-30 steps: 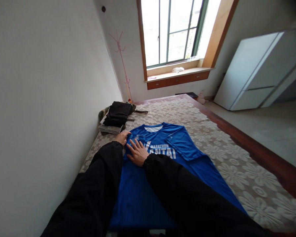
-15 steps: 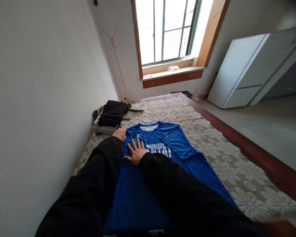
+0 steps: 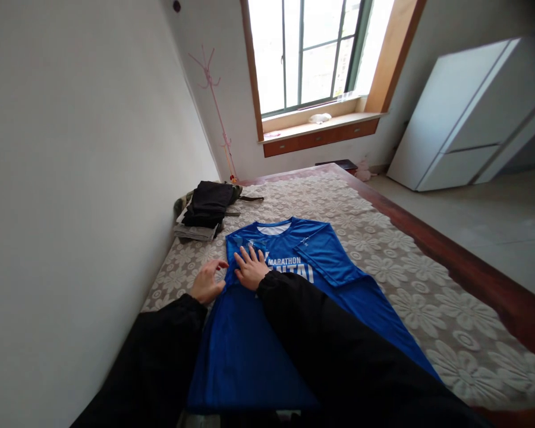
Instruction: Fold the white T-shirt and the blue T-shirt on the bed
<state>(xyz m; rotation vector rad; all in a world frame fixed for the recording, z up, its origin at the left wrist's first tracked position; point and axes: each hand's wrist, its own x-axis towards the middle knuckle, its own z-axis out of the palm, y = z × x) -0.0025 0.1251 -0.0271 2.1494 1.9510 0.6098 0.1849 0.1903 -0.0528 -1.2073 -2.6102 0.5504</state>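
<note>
A blue T-shirt (image 3: 289, 339) with white "MARATHON" lettering lies spread front up, its collar away from me. The sleeve on its right side is folded inward over the chest. My right hand (image 3: 251, 270) rests flat on the left chest of the shirt, fingers spread, covering part of the print. At the shirt's left edge is my left hand (image 3: 208, 282), with thumb and fingers curved apart and their tips close to the fabric. Whether those tips touch the cloth I cannot tell.
Beneath the shirt is a floral-patterned cover (image 3: 410, 291) with a dark red wooden edge (image 3: 472, 285) on the right. A stack of folded clothes (image 3: 205, 208) sits at the far left by the wall. Beyond stand a pink coat rack (image 3: 218, 107) and a white fridge (image 3: 455, 119).
My left hand has come off the shirt's upper left corner and moved nearer to me along the left edge, its fingers parting. My right hand stays flat on the chest.
</note>
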